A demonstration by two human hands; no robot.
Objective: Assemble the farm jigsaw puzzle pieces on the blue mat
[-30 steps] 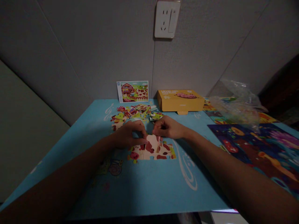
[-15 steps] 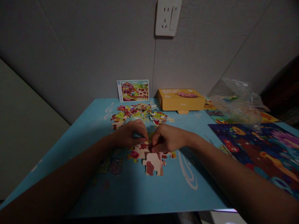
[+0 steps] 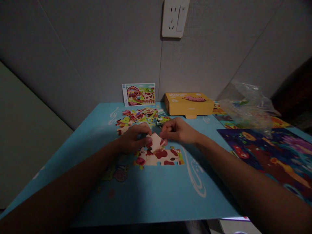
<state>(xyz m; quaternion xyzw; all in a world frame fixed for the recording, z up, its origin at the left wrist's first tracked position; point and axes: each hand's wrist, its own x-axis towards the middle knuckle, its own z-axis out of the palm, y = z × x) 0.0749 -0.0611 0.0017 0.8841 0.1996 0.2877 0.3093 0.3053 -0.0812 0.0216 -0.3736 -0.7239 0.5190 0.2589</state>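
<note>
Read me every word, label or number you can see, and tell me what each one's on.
"LEVEL UP PUZZLES": top of the yellow box, slightly blurred.
The box's other marks: too small to read.
Picture card, corner and edge marks: too small.
Wall socket plate, mark on its switch: unreadable.

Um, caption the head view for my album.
Left hand and right hand hold a puzzle piece above joined cow pieces.

Held piece (image 3: 155, 143) cream, red-brown patches; box (image 3: 191, 109) yellow; tabletop (image 3: 168, 195) blue
</note>
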